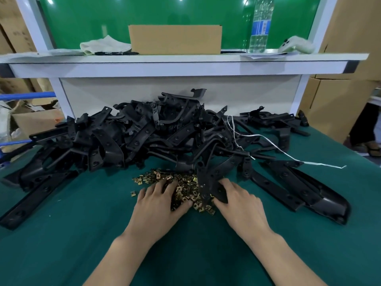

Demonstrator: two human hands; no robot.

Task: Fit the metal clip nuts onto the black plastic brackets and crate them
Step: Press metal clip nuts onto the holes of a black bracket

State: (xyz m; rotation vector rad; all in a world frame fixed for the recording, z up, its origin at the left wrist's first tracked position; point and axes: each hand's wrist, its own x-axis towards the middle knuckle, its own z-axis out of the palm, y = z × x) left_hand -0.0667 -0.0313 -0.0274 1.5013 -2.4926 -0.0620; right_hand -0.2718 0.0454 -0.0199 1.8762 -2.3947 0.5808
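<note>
Black plastic brackets (144,137) lie in a big messy heap on the green table (82,234). The heap runs from the left side to the right side, at the far end of the table. A few long brackets lie flat at both ends of it.

Above the heap is a white shelf (165,65). A brown cardboard box (175,39) stands in the middle of the shelf. A white cloth (105,45) lies to the left of the box, and a clear water bottle (260,27) stands upright to the right of it.

A thin white string (284,150) trails over the right part of the heap and down onto the table.

The right hand (241,201) grips one bracket (206,182), with its fingers curled over the top and its thumb under the edge. This bracket stands over the right side of the clip nuts.

The left hand (158,201) rests on the nuts with its fingers spread out.

The clip nuts (185,186) are small and gold. They sit in a little pile just in front of the heap, between the two hands. One single nut (133,193) lies alone, just left of the left hand.
</note>
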